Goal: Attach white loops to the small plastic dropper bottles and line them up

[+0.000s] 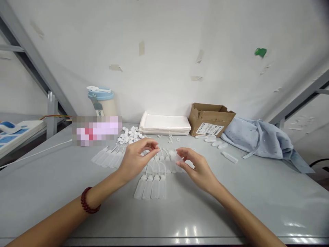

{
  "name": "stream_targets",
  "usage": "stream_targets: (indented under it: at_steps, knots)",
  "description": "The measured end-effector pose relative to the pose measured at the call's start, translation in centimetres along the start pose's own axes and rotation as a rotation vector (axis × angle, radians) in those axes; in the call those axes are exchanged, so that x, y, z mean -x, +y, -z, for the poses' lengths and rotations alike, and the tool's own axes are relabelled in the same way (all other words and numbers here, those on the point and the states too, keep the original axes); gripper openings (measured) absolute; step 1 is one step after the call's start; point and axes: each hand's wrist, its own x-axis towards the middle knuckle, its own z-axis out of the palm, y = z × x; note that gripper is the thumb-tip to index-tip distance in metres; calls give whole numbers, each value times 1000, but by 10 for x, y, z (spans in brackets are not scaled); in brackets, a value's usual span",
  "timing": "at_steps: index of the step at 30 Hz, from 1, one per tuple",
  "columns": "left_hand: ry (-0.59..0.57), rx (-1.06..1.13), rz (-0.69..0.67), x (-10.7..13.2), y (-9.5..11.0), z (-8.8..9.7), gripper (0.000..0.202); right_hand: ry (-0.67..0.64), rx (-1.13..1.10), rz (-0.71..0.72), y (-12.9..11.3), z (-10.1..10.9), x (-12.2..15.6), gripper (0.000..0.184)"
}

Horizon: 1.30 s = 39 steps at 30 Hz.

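My right hand point(196, 168) is closed on a small translucent plastic bottle point(175, 158), held by thumb and fingers above the grey table. My left hand point(140, 156), with a dark red coiled band on its wrist, pinches thumb and fingertips together just left of that bottle. What sits in this pinch is too small to make out. Below the hands, several similar bottles point(151, 188) lie side by side with thin curved white tubes at their tops. More lie behind the hands, partly hidden, and another group point(108, 157) fans out left of my left hand.
Behind the bottles lie a pile of small white caps point(130, 134) and a stack of white trays point(166, 124). An open cardboard box point(212, 120) stands at the back right, with loose bottles point(229, 157) before it and blue cloth point(259, 140) beside it. A blue-lidded cup point(102, 103) stands back left.
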Motion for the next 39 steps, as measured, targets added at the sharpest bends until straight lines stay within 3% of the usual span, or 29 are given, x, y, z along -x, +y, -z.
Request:
stream_targets:
  at_steps: [6, 13, 27, 39]
  knots:
    - [-113, -4, -151, 10, 18, -11, 12, -86, -239, -68, -14, -19, 11, 28]
    - [-115, 81, -131, 15, 22, -13, 14, -72, -103, 20, -13, -15, 13, 28]
    - [-201, 115, -97, 18, 21, -14, 15, -120, -167, 16, -16, -13, 14, 41]
    - [-214, 318, 112, 17, 23, -14, 6, -104, -282, -84, -21, -10, 15, 33]
